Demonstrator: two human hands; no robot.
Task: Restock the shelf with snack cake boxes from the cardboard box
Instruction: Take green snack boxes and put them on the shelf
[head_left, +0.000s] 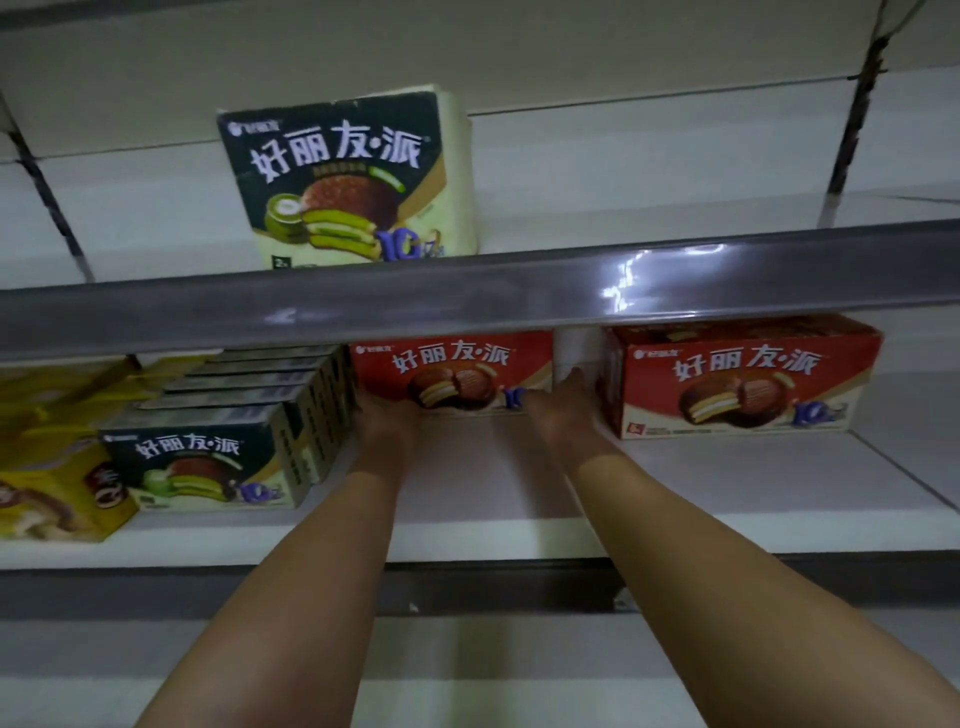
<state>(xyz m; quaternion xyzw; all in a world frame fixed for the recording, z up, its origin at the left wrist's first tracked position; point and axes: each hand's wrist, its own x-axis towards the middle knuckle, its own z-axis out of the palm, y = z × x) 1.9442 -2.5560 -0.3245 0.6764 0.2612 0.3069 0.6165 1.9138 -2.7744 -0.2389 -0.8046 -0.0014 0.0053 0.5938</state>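
Left hand (387, 415) and right hand (563, 402) hold the red snack cake box (452, 371) between them at its lower corners, deep on the lower shelf (519, 499); finger curl hidden. Green boxes (218, 452) left of the left hand. Second red box (743, 379) just right of the right hand.

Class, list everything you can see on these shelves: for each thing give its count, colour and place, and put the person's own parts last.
Green box: one, dark green and cream, upright on upper shelf.
Green boxes: a row, at least five, front to back, lower shelf left of centre.
Yellow packs: number unclear, lower shelf far left.
Red box: one, lower shelf centre, between the hands.
Second red box: one, lower shelf right.
Shelves: two, white with grey front rails.
Left hand: at red box's left end.
Right hand: at its right end.
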